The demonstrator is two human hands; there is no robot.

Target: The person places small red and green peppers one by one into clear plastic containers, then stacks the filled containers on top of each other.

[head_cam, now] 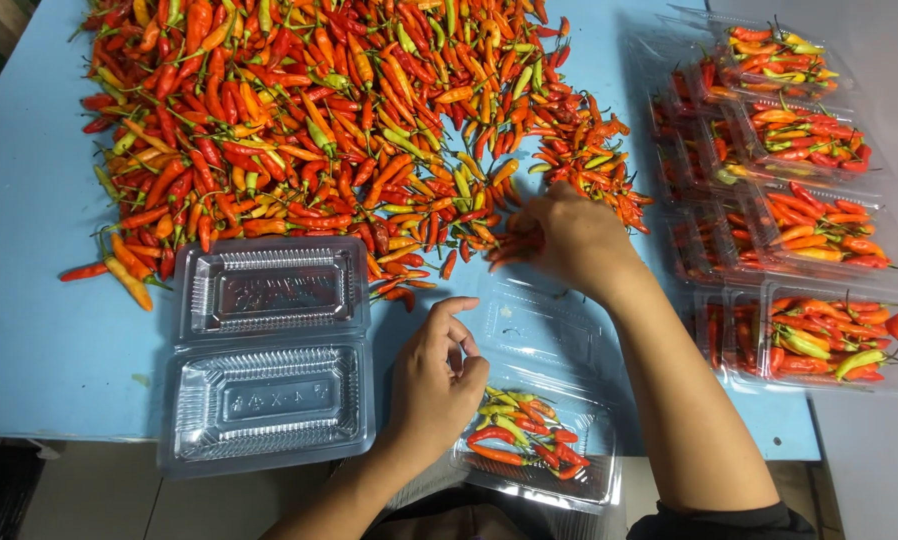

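right grip (569,235) closed on chilies (514,245) at pile edge; left grip (437,385) loosely curled, empty, beside tray (589,480).

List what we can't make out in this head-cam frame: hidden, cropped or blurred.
- Right hand: fingertips buried among the chilies; what it grips is hidden, head view.
- Left hand: curled, palm facing away; contents unseen. It also covers the near-left part of the open box with chilies.
- Chili pile: cut off by the top edge.
- Stacked filled boxes: lower layers blurred behind clear lids; count unclear.
- Empty open box: embossed marks too small.
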